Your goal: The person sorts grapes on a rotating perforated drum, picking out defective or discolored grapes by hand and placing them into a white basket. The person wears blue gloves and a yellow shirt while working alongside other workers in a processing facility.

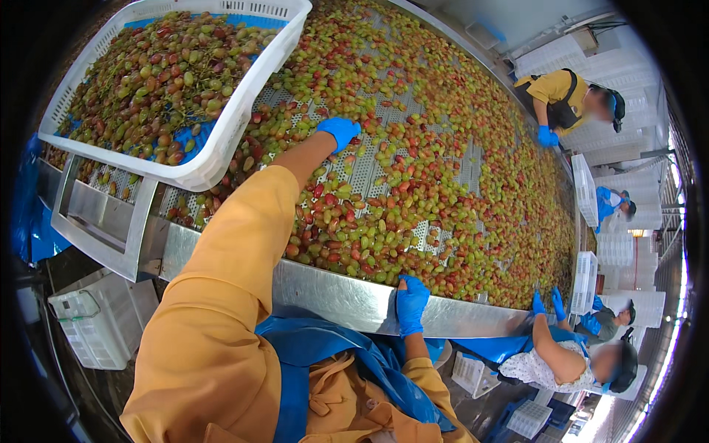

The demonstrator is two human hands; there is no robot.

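Observation:
My left hand [339,133], in a blue glove, reaches over loose red and green grapes [354,221] spread on a perforated metal conveyor [360,166]. Its fingertips are bent down at the grapes and partly hidden, so whether they hold one cannot be told. Nearer my body, my right hand [412,304], also blue-gloved, is curled over the conveyor's metal side rim [338,296]; a bit of bare skin shows at one digit. A white plastic crate [221,158] with a blue liner stands at the upper left, filled with grape bunches [160,77].
Across the conveyor leans a person in yellow [559,97]. A co-worker in a dotted top [559,365] works along my side at the right, both gloved hands over the grapes. More white crates [584,282] stand at the far end, and a white container [105,321] is on the floor at left.

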